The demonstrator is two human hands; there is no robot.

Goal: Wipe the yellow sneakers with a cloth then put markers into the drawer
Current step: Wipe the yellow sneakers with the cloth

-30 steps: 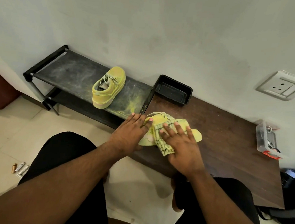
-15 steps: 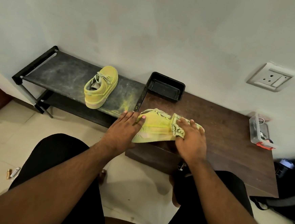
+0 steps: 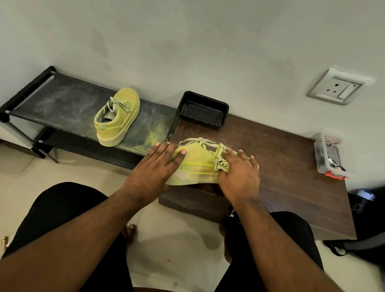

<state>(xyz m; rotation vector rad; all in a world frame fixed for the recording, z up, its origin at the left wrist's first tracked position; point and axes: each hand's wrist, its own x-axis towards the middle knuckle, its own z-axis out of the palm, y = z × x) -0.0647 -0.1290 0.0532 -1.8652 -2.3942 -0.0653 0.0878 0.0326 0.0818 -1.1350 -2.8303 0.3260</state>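
One yellow sneaker lies on its side at the left front corner of the brown wooden table. My left hand rests on its heel end with straight fingers, steadying it. My right hand presses a yellow checked cloth against the shoe's toe end; most of the cloth is hidden under the fingers. The second yellow sneaker stands upright on the dark shoe rack to the left. No markers or drawer front can be made out.
A black plastic tray sits at the table's back left by the wall. A clear box with small items stands at the table's right edge. A dark bag lies on the floor at right. Small batteries lie on the floor at left.
My right hand has slid the cloth from the middle of the sneaker toward its right end, uncovering the shoe's side. My left hand stays on the heel end.
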